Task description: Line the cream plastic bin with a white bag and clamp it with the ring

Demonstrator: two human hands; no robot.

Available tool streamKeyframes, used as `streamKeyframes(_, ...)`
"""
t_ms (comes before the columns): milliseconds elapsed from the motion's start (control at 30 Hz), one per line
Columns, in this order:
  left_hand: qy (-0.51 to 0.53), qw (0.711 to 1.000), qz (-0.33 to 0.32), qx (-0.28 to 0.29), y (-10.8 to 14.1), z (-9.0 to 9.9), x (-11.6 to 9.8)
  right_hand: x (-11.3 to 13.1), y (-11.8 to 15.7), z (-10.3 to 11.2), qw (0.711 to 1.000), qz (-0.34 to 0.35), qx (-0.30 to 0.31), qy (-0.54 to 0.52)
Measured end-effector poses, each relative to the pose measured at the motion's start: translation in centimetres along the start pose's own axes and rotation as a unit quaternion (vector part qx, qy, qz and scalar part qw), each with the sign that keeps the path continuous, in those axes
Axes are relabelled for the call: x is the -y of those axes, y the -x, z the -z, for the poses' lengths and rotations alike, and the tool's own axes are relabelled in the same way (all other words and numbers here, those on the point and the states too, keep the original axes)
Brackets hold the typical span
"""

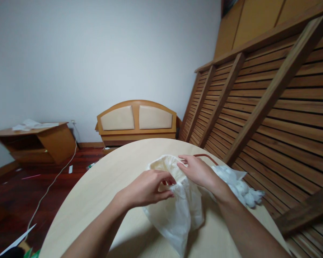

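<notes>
A thin white bag [174,215] stands on the pale round table in front of me, with its gathered mouth spread and facing up. My left hand [152,186] is at the near left of the mouth, its thumb and fingers closed on the rim. On the far right side my right hand [197,172] grips the same rim, with its fingertips curled over the edge. What is inside the bag cannot be made out. Beyond my right forearm lies a bunched clear plastic bag [240,186] with white lumps in it.
The round table [97,204] fills the foreground. A reddish-brown curved rod or cord [204,156] lies near its far right edge. Wooden slatted panels [258,118] lean at the right. Behind stand a headboard [136,123] and a low cabinet [57,143]; a white cable [54,182] crosses the floor.
</notes>
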State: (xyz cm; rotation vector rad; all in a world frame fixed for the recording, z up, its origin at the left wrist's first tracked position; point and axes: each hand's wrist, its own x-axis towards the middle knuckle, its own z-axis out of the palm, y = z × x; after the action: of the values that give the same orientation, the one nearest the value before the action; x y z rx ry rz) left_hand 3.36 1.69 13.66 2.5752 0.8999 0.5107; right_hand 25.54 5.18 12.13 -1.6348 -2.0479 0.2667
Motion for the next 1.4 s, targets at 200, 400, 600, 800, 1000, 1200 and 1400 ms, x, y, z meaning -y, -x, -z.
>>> streamKeyframes(200,-0.024,0.998,0.008,-0.055,-0.7,-1.0,2.5,0.1,0.3,0.3,0.986,0.156,-0.045,-0.043)
streamKeyframes(400,-0.07,0.987,-0.042,-0.139,-0.9,-1.4,4.3,0.6,1.0,-1.9,0.961,0.269,-0.048,-0.027)
streamKeyframes(600,-0.08,0.954,-0.068,-0.28,1.1,-2.6,5.5,-0.2,2.8,-6.4,0.949,0.262,-0.178,-0.01)
streamKeyframes(800,-0.126,0.928,-0.089,-0.34,3.3,-5.8,6.0,-1.1,4.5,-8.4,0.937,0.288,-0.197,-0.003)
streamKeyframes(1000,-0.174,0.921,-0.103,-0.334,4.5,-7.0,5.5,-1.6,5.1,-8.5,0.932,0.304,-0.197,0.005)
streamKeyframes(1200,-0.15,0.903,-0.062,-0.398,4.8,-6.7,5.8,-2.0,4.9,-9.1,0.932,0.299,-0.202,-0.022)
streamKeyframes(1400,-0.019,0.922,-0.01,-0.388,4.7,-6.6,6.9,-2.2,4.9,-9.2,0.943,0.278,-0.176,-0.04)
